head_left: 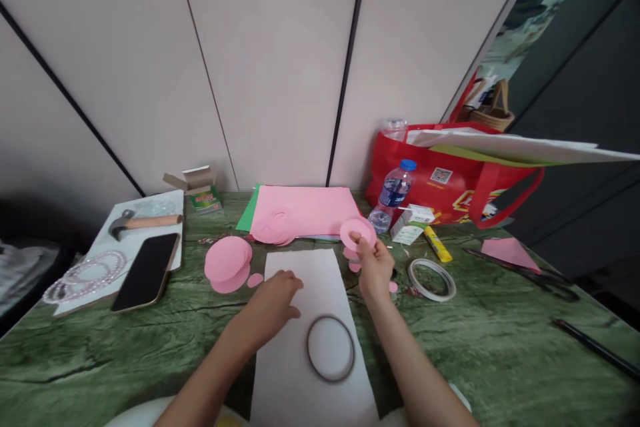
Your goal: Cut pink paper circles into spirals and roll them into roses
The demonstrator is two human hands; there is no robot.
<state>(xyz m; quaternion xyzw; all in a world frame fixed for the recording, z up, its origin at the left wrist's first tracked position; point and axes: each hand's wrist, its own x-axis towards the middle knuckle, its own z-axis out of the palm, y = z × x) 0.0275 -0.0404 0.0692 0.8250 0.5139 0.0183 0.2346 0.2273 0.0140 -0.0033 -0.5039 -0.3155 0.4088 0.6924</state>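
Bottom centre of frame: a white sheet lies lengthwise on the green marbled counter, w/ a dark ring resting on it. Left hand sits palm-down at the sheet's left edge, fingers loosely curled, grasping nothing. Right hand, just right of the sheet's top corner, pinches a pink paper circle betw. thumb and fingertips, raised off the counter.

Left of the sheet: stacked pink circles and one small pink dot. Further left, a black phone on a pale board, w/ a bead string and a hammer. Right of the hand: a tape roll, a yellow glue stick, scissors and a pink offcut.

Mid-frame, beyond the sheet: pink paper stack over green paper. A small open carton at upper left; contents can't be seen.

Far right, against the wall: red tote bag holding large white sheets that stick out rightward; a water bottle leans in front.

Open counter lies in the lower-left and lower-right corners; a dark rod lies near the right edge.
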